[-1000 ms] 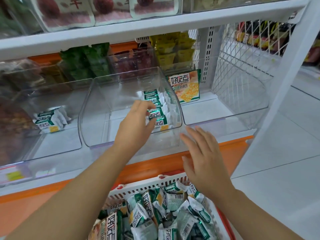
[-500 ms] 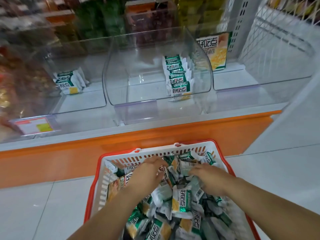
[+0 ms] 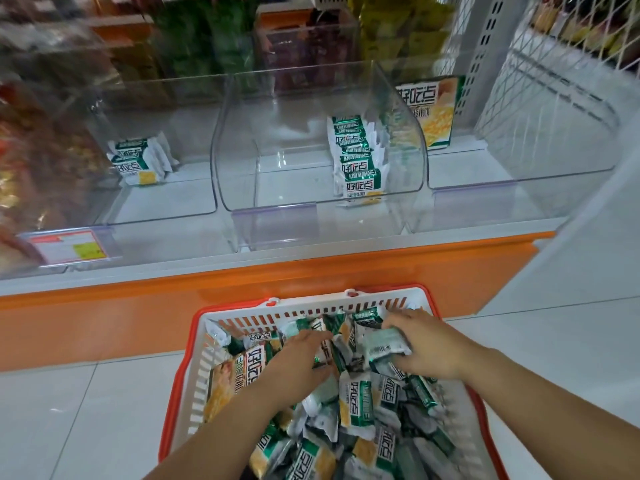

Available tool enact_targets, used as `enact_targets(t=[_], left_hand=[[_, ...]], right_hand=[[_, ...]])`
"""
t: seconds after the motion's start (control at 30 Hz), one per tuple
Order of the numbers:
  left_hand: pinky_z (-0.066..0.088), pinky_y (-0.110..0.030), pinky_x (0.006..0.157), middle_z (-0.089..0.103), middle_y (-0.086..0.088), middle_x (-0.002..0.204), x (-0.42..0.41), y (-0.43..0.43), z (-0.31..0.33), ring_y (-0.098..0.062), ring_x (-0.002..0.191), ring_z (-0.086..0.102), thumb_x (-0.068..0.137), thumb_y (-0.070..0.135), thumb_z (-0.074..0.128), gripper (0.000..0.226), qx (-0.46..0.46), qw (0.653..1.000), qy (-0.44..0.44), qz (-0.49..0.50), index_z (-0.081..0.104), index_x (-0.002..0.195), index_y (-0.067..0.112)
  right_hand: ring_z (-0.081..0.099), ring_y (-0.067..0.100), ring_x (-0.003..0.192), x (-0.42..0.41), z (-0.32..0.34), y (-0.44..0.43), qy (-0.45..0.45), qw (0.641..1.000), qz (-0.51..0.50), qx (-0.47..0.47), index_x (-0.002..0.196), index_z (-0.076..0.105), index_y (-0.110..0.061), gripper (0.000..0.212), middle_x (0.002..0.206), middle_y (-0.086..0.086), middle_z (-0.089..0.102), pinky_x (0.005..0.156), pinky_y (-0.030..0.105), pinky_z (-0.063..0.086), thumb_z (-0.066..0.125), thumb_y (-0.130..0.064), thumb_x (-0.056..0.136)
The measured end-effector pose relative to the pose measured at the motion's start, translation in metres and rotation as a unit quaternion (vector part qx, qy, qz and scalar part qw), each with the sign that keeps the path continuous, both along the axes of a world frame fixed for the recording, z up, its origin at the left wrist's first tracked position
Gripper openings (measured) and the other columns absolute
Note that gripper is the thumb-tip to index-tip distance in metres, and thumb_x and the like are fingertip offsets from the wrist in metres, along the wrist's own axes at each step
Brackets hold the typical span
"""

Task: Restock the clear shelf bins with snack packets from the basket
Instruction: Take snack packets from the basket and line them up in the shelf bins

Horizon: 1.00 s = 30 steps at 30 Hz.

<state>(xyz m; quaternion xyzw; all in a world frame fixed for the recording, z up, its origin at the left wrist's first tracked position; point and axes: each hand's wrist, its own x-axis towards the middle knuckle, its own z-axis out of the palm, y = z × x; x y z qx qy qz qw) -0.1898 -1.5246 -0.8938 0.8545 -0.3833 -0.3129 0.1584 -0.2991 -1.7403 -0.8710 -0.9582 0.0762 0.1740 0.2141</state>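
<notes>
A red and white basket (image 3: 304,308) on the floor is heaped with green and white snack packets (image 3: 360,403). Both my hands are down in it. My left hand (image 3: 298,358) lies over the packets with its fingers curled into the pile. My right hand (image 3: 426,344) grips a pale green packet (image 3: 384,344) at the back right of the basket. On the shelf above, the middle clear bin (image 3: 277,188) holds a neat row of packets (image 3: 356,157) along its right side. The left clear bin (image 3: 166,199) holds a few packets (image 3: 138,161).
A third clear bin (image 3: 519,168) at the right has a larger yellow and green bag (image 3: 429,112) standing behind it. An orange shelf base (image 3: 242,282) runs between bins and basket. A price tag (image 3: 65,245) sits at the left. White floor tiles (image 3: 69,410) surround the basket.
Both hands came down from the middle bin into the basket. Since half a second ago the right hand has closed round a pale green packet and the view has tilted slightly.
</notes>
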Motion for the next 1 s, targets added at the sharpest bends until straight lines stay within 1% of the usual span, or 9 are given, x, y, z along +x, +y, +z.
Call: enact_targets(t=[0.13, 0.23, 0.33, 0.43, 0.53, 0.63, 0.7, 0.83, 1.0], left_hand=[[0.04, -0.017, 0.092, 0.042, 0.01, 0.143, 0.005, -0.015, 0.043, -0.007, 0.123, 0.046, 0.092, 0.031, 0.06, 0.059, -0.072, 0.991, 0.106, 0.038, 0.032, 0.144, 0.032], [0.052, -0.024, 0.087, 0.057, 0.019, 0.124, 0.003, -0.025, 0.077, 0.005, 0.109, 0.054, 0.085, 0.036, 0.069, 0.056, -0.136, 0.981, 0.13, 0.039, 0.041, 0.133, 0.045], [0.051, -0.017, 0.074, 0.062, 0.022, 0.108, -0.003, -0.027, 0.112, 0.007, 0.095, 0.059, 0.083, 0.04, 0.069, 0.046, -0.212, 0.971, 0.097, 0.055, 0.049, 0.123, 0.046], [0.053, -0.022, 0.071, 0.068, 0.015, 0.099, -0.006, -0.027, 0.144, -0.003, 0.087, 0.066, 0.086, 0.027, 0.066, 0.035, -0.286, 0.95, 0.09, 0.091, 0.052, 0.112, 0.045], [0.056, -0.025, 0.072, 0.069, 0.015, 0.095, -0.004, -0.03, 0.172, -0.002, 0.082, 0.067, 0.086, 0.026, 0.066, 0.033, -0.314, 0.941, 0.058, 0.112, 0.053, 0.11, 0.045], [0.054, -0.018, 0.066, 0.066, 0.02, 0.095, 0.008, -0.037, 0.198, 0.001, 0.077, 0.064, 0.087, 0.023, 0.065, 0.033, -0.339, 0.933, -0.018, 0.122, 0.052, 0.107, 0.046], [0.052, -0.016, 0.063, 0.063, 0.023, 0.094, 0.022, -0.046, 0.209, 0.001, 0.075, 0.062, 0.087, 0.019, 0.066, 0.034, -0.362, 0.919, -0.062, 0.142, 0.051, 0.105, 0.044], [0.045, -0.01, 0.052, 0.065, 0.019, 0.088, 0.053, -0.07, 0.214, 0.003, 0.067, 0.06, 0.088, 0.02, 0.065, 0.029, -0.368, 0.908, -0.097, 0.177, 0.055, 0.109, 0.037], [0.041, -0.018, 0.057, 0.065, 0.004, 0.097, 0.09, -0.111, 0.197, -0.008, 0.068, 0.055, 0.086, 0.017, 0.068, 0.035, -0.252, 0.95, -0.112, 0.146, 0.06, 0.119, 0.025]], right_hand=[[0.055, 0.007, 0.089, 0.002, 0.046, -0.002, -0.01, 0.987, -0.094, 0.127, 0.112, 0.055, -0.029, 0.028, 0.103, -0.01, 0.057, 0.074, 0.019, 0.044, 0.059, -0.042, 0.088], [0.052, 0.014, 0.07, 0.005, 0.079, 0.003, -0.013, 0.97, -0.128, 0.204, 0.088, 0.059, -0.016, 0.034, 0.078, 0.0, 0.058, 0.063, 0.025, 0.037, 0.055, -0.049, 0.088], [0.044, 0.015, 0.06, 0.006, 0.111, 0.011, -0.046, 0.966, -0.147, 0.208, 0.07, 0.051, -0.017, 0.046, 0.066, -0.002, 0.048, 0.057, 0.025, 0.031, 0.047, -0.061, 0.084], [0.046, 0.005, 0.053, 0.008, 0.148, 0.021, -0.075, 0.97, -0.15, 0.177, 0.076, 0.059, -0.02, 0.052, 0.068, -0.008, 0.052, 0.052, 0.018, 0.031, 0.036, -0.067, 0.082], [0.06, 0.017, 0.07, 0.011, 0.169, 0.023, -0.141, 0.958, -0.151, 0.199, 0.093, 0.065, -0.012, 0.07, 0.077, 0.004, 0.061, 0.064, 0.024, 0.04, 0.033, -0.07, 0.073], [0.058, 0.008, 0.091, 0.019, 0.176, 0.016, -0.295, 0.906, -0.203, 0.226, 0.098, 0.062, -0.028, 0.039, 0.094, -0.011, 0.063, 0.077, 0.023, 0.043, 0.042, -0.058, 0.084], [0.047, 0.011, 0.118, 0.027, 0.168, 0.002, -0.385, 0.877, -0.256, 0.13, 0.119, 0.058, -0.026, 0.029, 0.119, -0.01, 0.057, 0.097, 0.025, 0.036, 0.049, -0.038, 0.094], [0.008, 0.019, 0.145, 0.034, 0.135, -0.014, -0.311, 0.913, -0.265, -0.007, 0.144, 0.036, -0.019, 0.053, 0.152, 0.0, 0.031, 0.116, 0.038, 0.012, 0.053, -0.022, 0.094], [0.007, 0.02, 0.146, 0.029, 0.123, -0.019, -0.313, 0.924, -0.213, -0.061, 0.147, 0.027, -0.022, 0.063, 0.154, -0.003, 0.026, 0.116, 0.041, 0.011, 0.056, -0.023, 0.091]])
